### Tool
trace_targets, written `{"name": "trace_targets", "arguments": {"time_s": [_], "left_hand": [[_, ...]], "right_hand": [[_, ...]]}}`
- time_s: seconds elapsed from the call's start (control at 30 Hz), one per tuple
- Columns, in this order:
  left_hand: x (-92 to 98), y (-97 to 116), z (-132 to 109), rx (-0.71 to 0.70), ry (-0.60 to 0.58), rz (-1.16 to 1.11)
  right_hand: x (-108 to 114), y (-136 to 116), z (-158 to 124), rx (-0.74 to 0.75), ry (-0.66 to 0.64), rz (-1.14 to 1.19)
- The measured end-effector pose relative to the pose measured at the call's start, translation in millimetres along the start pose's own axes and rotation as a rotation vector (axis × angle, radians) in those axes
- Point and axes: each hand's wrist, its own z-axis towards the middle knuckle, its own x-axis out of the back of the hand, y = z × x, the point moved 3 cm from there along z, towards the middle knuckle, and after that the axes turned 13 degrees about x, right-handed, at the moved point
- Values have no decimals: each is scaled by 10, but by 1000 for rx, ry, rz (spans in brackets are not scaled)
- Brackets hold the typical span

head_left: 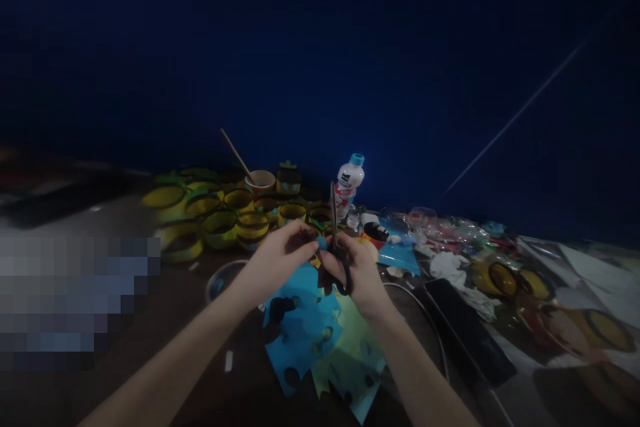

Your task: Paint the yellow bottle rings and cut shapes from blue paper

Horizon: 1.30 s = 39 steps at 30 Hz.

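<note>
In the middle of the view my left hand pinches a small blue paper piece between thumb and fingers. My right hand is closed round the dark handles of a pair of scissors, whose blades point up and away from me. Both hands are close together, and the scissors stand just right of the blue piece. Whether the blades touch it I cannot tell. Below the hands lie a blue paper sheet and a pale green sheet, both with pieces cut out of them.
Several yellow-and-dark paper rings stand at the left back, near a cup with a stick. Behind my hands is a white bottle with a blue cap. At right lie crumpled tissue and a black phone-like slab.
</note>
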Motion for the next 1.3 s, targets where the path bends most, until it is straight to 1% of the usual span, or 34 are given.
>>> {"name": "trace_targets", "arguments": {"time_s": [0.07, 0.23, 0.3, 0.43, 0.6, 0.7, 0.8, 1.1, 1.3], "left_hand": [[28, -20, 16, -12, 18, 2], [147, -95, 65, 34, -16, -104], [185, -106, 71, 54, -32, -134], [210, -97, 62, 57, -61, -144], [208, -90, 49, 75, -56, -111], [205, -87, 34, 117, -74, -116], [205, -62, 16, 118, -91, -136], [215, -7, 4, 135, -76, -101], [225, -13, -5, 172, -70, -59]], "right_hand": [[4, 9, -9, -17, -57, 17], [-10, 0, -49, -67, -287, 53], [-17, 12, -65, -104, -333, 72], [-20, 35, -76, -144, -355, 76], [-13, 22, -75, -145, -372, 56], [-13, 21, -81, -142, -375, 39], [-14, 15, -91, -135, -381, 13], [6, 1, -87, -151, -395, -23], [21, 10, -94, -167, -415, -27]]}}
